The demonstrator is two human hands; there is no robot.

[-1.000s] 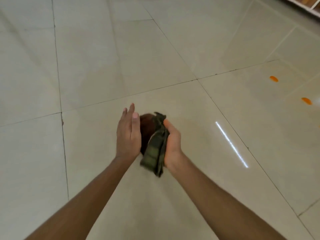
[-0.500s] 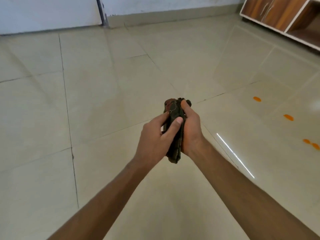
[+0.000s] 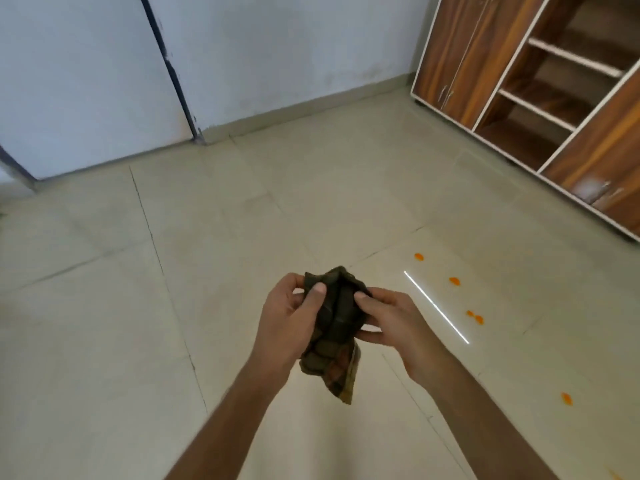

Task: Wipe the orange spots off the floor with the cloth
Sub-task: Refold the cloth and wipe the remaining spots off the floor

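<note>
- Cloth (image 3: 334, 327): soft, light, limp; bunches easily, so grip the wad's middle.
- Left hand (image 3: 289, 327) and right hand (image 3: 388, 323) both clamp it.
- Orange spots (image 3: 454, 281) lie right of the hands.

Bare room of a home, wooden wardrobe (image 3: 540, 84) with open shelves, tiled floor (image 3: 104, 323), plain wall (image 3: 294, 46)

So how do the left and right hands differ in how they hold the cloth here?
The left hand wraps the cloth from its side, thumb pressed on the upper front; the right hand pinches it more loosely, with fingers extended beneath. The left hand sits slightly higher on the bundle, the right nearer its middle. The right hand is closer to the orange spots; the left is farther. Both grip the same bunched cloth above the floor.
</note>
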